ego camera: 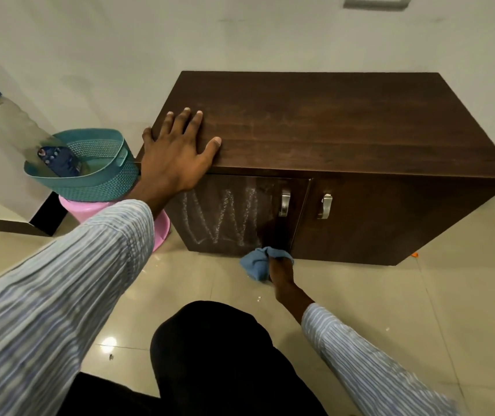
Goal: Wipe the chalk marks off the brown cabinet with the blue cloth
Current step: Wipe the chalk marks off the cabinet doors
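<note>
A low brown cabinet (345,124) stands against the white wall, with two doors and metal handles. White zigzag chalk marks (225,217) cover the left door. My left hand (177,151) lies flat, fingers spread, on the cabinet top's left front corner. My right hand (282,271) grips a bunched blue cloth (256,262) low at the bottom edge of the left door, just right of the chalk marks.
Left of the cabinet a teal basket (99,169) sits on a pink stool (156,223) and holds a spray bottle (15,121) with a blue nozzle. The floor is glossy beige tile. My dark-trousered knee (219,355) is in front of the cabinet.
</note>
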